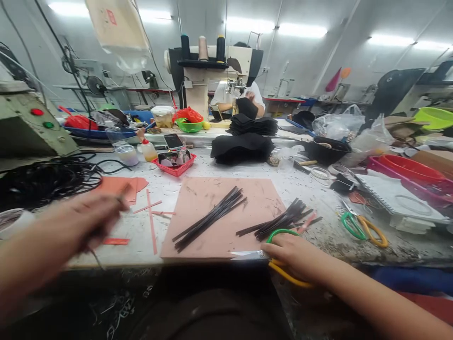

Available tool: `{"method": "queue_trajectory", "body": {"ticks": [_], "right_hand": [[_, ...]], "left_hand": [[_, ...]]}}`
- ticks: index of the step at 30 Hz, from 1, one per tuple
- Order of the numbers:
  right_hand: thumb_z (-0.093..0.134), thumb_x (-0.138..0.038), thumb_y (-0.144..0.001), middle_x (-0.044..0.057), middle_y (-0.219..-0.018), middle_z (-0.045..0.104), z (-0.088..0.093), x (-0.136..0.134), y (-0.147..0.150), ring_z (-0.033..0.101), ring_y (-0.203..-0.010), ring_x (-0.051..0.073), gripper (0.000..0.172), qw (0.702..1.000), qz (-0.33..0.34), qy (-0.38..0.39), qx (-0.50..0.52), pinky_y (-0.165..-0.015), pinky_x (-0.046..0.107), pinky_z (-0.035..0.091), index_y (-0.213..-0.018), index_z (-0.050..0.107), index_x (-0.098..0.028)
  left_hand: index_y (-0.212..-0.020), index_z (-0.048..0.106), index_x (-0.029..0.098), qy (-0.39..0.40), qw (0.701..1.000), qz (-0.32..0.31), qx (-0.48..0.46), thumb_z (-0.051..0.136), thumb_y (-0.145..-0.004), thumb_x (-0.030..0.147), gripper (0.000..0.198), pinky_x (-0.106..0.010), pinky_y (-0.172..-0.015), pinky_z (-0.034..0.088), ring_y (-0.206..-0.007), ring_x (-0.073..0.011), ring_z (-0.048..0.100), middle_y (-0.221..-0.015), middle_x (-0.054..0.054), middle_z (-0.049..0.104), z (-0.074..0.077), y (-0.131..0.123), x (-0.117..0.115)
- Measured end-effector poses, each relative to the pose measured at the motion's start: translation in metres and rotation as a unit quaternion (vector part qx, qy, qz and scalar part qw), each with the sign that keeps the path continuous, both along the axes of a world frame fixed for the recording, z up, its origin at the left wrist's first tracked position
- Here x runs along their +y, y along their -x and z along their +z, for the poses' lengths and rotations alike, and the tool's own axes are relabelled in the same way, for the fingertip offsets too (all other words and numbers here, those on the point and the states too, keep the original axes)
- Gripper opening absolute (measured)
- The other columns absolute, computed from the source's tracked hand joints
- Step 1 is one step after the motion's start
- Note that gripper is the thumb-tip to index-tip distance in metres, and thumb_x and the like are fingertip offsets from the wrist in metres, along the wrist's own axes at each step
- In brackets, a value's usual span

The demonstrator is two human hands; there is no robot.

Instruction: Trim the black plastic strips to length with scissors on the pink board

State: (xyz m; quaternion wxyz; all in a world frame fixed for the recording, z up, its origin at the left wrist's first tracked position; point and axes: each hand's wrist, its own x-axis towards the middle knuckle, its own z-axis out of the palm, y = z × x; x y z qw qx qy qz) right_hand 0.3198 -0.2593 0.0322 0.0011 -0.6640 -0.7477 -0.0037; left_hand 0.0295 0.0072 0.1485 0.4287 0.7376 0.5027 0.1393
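Note:
My right hand (292, 252) is closed around scissors (247, 255) with one green and one orange handle loop. Their blades point left over the front edge of a pink board (208, 236). My left hand (95, 215), blurred by motion, hovers over the table's left side with its fingers curled together. Something thin and dark shows at it, too smeared to name. Two bundles of dark strips lie on the board: a left bundle (212, 217) set diagonally and a right bundle (279, 219) just behind the scissors. Narrow orange strips (152, 222) lie left of the board.
A coil of black cord (46, 182) heaps at the left. Behind the board are a red basket (180, 169) with a phone and stacked black pieces (242, 148). A second pair of scissors (364, 229) and a spiral notebook (396, 193) lie right. A person (260, 97) sits opposite.

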Motion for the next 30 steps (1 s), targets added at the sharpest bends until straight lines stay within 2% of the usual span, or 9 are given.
{"method": "queue_trajectory", "body": {"ticks": [3, 7, 11, 14, 17, 20, 24, 27, 30], "right_hand": [[0.047, -0.007, -0.076, 0.005, -0.073, 0.060, 0.005, 0.005, -0.002, 0.057, -0.067, 0.020, 0.030, 0.999, -0.005, 0.053, 0.013, -0.058, 0.028, 0.038, -0.101, 0.058, -0.021], [0.045, -0.008, -0.078, 0.007, -0.079, 0.064, 0.003, 0.006, -0.002, 0.061, -0.072, 0.022, 0.035, 0.995, -0.031, 0.077, 0.048, -0.061, 0.030, 0.042, -0.107, 0.058, -0.021], [0.045, -0.011, -0.078, 0.009, -0.084, 0.068, 0.010, 0.008, 0.007, 0.063, -0.075, 0.024, 0.034, 0.990, -0.074, 0.064, 0.100, -0.064, 0.032, 0.045, -0.107, 0.061, -0.020], [0.049, -0.016, -0.077, 0.007, -0.083, 0.068, 0.036, 0.014, 0.027, 0.063, -0.073, 0.022, 0.031, 0.967, -0.130, 0.015, 0.218, -0.064, 0.031, 0.047, -0.105, 0.061, -0.022], [0.056, -0.017, -0.071, 0.002, -0.077, 0.065, 0.071, 0.029, 0.061, 0.060, -0.068, 0.018, 0.031, 0.900, -0.145, -0.051, 0.407, -0.064, 0.030, 0.048, -0.101, 0.059, -0.024], [0.060, -0.016, -0.067, -0.004, -0.066, 0.056, 0.090, 0.053, 0.099, 0.054, -0.058, 0.012, 0.031, 0.783, -0.105, -0.089, 0.607, -0.057, 0.024, 0.046, -0.097, 0.056, -0.024], [0.061, -0.018, -0.065, -0.006, -0.066, 0.052, 0.081, 0.091, 0.136, 0.051, -0.057, 0.009, 0.033, 0.648, -0.087, -0.175, 0.736, -0.056, 0.022, 0.045, -0.097, 0.052, -0.022], [0.062, -0.018, -0.064, -0.006, -0.065, 0.051, 0.065, 0.111, 0.148, 0.051, -0.058, 0.010, 0.037, 0.601, -0.113, -0.234, 0.756, -0.057, 0.023, 0.046, -0.099, 0.050, -0.022], [0.064, -0.018, -0.062, -0.006, -0.068, 0.053, 0.057, 0.118, 0.152, 0.054, -0.062, 0.012, 0.043, 0.558, -0.137, -0.248, 0.780, -0.059, 0.024, 0.048, -0.102, 0.049, -0.022]], "left_hand": [[-0.073, 0.061, 0.016, 0.143, 0.986, -0.077, -0.023, 0.058, -0.069, 0.053, 0.038, -0.016, -0.042, 0.024, -0.040, -0.0045, 0.037, -0.047, 0.008, 0.046, -0.036, 0.007, -0.033], [-0.071, 0.059, 0.016, 0.237, 0.966, -0.057, -0.088, 0.059, -0.061, 0.059, 0.044, -0.018, -0.040, 0.020, -0.039, -0.0061, 0.032, -0.047, 0.007, 0.043, -0.084, 0.001, -0.067], [-0.073, 0.058, 0.016, 0.224, 0.957, -0.069, -0.169, 0.057, -0.063, 0.060, 0.045, -0.019, -0.041, 0.022, -0.040, -0.0064, 0.031, -0.048, 0.007, 0.042, -0.102, -0.009, -0.079], [-0.074, 0.057, 0.017, 0.171, 0.959, -0.084, -0.210, 0.054, -0.071, 0.057, 0.040, -0.019, -0.042, 0.026, -0.043, -0.0076, 0.035, -0.052, 0.005, 0.043, -0.104, -0.018, -0.082], [-0.080, 0.058, 0.018, 0.107, 0.962, -0.095, -0.231, 0.049, -0.079, 0.052, 0.035, -0.020, -0.045, 0.030, -0.047, -0.0094, 0.038, -0.056, 0.004, 0.044, -0.102, -0.027, -0.085], [-0.085, 0.059, 0.019, 0.052, 0.963, -0.099, -0.245, 0.045, -0.081, 0.050, 0.034, -0.022, -0.047, 0.032, -0.048, -0.0111, 0.039, -0.055, 0.004, 0.043, -0.094, -0.036, -0.088], [-0.086, 0.060, 0.020, -0.010, 0.959, -0.108, -0.261, 0.044, -0.083, 0.046, 0.030, -0.025, -0.065, 0.043, -0.067, -0.0164, 0.053, -0.071, -0.001, 0.057, -0.077, -0.039, -0.092], [-0.090, 0.060, 0.021, -0.016, 0.955, -0.107, -0.274, 0.042, -0.085, 0.045, 0.031, -0.026, -0.076, 0.043, -0.079, -0.0190, 0.055, -0.086, -0.003, 0.063, -0.071, -0.034, -0.094], [-0.086, 0.061, 0.021, -0.021, 0.957, -0.085, -0.276, 0.043, -0.084, 0.046, 0.032, -0.026, -0.074, 0.043, -0.076, -0.0188, 0.056, -0.081, -0.002, 0.064, -0.071, -0.030, -0.096]]}}
